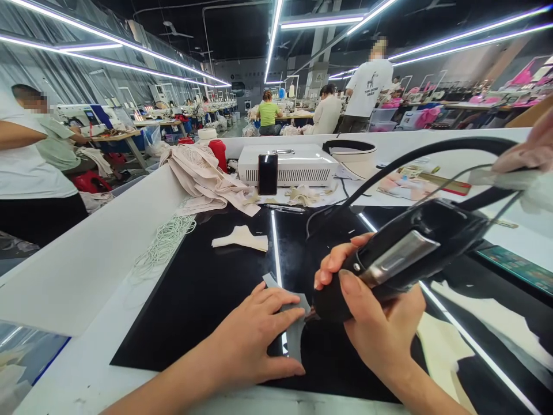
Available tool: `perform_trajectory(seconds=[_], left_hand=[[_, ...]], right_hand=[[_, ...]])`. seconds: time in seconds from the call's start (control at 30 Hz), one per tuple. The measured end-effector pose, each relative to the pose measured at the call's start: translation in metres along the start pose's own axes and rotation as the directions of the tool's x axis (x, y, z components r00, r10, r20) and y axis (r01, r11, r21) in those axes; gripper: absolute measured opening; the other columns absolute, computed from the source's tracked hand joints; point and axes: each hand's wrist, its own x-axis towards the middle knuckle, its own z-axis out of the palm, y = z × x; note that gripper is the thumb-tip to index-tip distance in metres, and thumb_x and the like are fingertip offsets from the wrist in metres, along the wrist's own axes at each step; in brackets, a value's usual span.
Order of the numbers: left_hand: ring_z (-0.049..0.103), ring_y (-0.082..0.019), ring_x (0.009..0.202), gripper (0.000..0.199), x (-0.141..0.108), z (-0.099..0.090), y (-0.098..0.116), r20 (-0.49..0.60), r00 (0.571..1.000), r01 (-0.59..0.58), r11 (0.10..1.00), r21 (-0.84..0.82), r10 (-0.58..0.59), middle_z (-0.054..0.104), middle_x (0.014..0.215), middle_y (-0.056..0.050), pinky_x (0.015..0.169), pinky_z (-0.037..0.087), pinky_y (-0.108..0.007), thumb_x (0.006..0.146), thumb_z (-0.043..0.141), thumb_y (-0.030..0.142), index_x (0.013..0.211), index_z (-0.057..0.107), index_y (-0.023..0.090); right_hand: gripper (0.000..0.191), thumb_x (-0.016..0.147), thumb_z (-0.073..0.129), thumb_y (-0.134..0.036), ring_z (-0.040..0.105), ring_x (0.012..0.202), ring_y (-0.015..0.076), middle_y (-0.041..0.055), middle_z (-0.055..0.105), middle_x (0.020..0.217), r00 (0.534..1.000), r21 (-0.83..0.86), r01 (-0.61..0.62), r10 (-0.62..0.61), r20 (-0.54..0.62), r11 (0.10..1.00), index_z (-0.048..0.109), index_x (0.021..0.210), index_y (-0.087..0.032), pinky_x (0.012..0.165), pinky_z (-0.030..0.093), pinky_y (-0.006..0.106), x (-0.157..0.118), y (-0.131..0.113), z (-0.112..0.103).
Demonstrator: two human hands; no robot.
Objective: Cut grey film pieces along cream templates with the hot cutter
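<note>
My left hand (259, 328) lies with its fingers spread over a grey, translucent piece (296, 340) on the glossy black board (207, 305). My right hand (380, 323) is wrapped round a black corded hand tool (415, 248) with a silver lever on its side. The tool slants, its front end low and close to the left fingertips at the grey piece's edge. Whether its tip touches the piece I cannot tell. A cream fabric piece (241, 238) rests farther back on the board. Beside my right forearm is another cream piece (444, 351).
A white vented box (287, 166) and a phone (268, 174) stand at the back. Piled fabric (207, 173) and pale green cord (168, 239) are on the left. The tool's thick black cable (410, 155) arches rightward toward a blurred pinkish shape. Several people work beyond.
</note>
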Motion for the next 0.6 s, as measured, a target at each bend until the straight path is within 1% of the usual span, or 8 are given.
perform_trajectory(seconds=[0.17,0.27,0.43,0.6], left_hand=[[0.044,-0.032,0.143,0.076,0.0007,-0.002,0.0019,0.013,1.0,0.008,1.0,0.003,-0.008,0.05,0.153,-0.009,0.125,0.017,-0.063,0.08,0.088,0.044,0.146,0.054,0.027],[0.044,-0.033,0.143,0.077,0.002,-0.003,0.0027,0.008,1.0,0.011,1.0,-0.002,-0.011,0.05,0.153,-0.008,0.125,0.018,-0.063,0.079,0.088,0.042,0.147,0.054,0.028],[0.045,-0.034,0.143,0.078,0.0034,-0.004,0.0037,0.009,1.0,0.008,1.0,-0.002,-0.008,0.051,0.153,-0.008,0.124,0.02,-0.064,0.079,0.089,0.043,0.147,0.054,0.029],[0.045,-0.033,0.142,0.078,0.0019,-0.003,0.0029,0.003,1.0,-0.003,1.0,-0.003,0.003,0.052,0.151,-0.008,0.125,0.018,-0.064,0.079,0.089,0.043,0.146,0.054,0.027]], right_hand=[[0.032,0.089,0.078,-0.03,0.062,0.065,0.015,-0.0017,0.064,0.086,0.999,0.068,-0.026,0.025,0.021,0.997,0.059,0.115,-0.029,0.059,0.056,0.031,-0.005,-0.004,0.0023],[0.032,0.089,0.078,-0.031,0.062,0.065,0.0158,-0.0011,0.064,0.085,0.999,0.058,-0.017,0.014,0.046,0.998,0.059,0.114,-0.029,0.058,0.056,0.032,-0.0071,-0.0053,0.0036],[0.026,0.092,0.075,-0.028,0.062,0.065,0.0154,-0.001,0.064,0.085,0.998,0.038,-0.033,0.031,0.052,0.999,0.059,0.113,-0.029,0.056,0.056,0.03,-0.007,-0.0054,0.0038],[0.03,0.09,0.077,-0.032,0.061,0.067,0.0153,-0.0009,0.063,0.086,0.996,0.069,-0.062,0.058,0.066,0.996,0.06,0.115,-0.029,0.059,0.058,0.03,-0.0104,-0.0083,0.0027]])
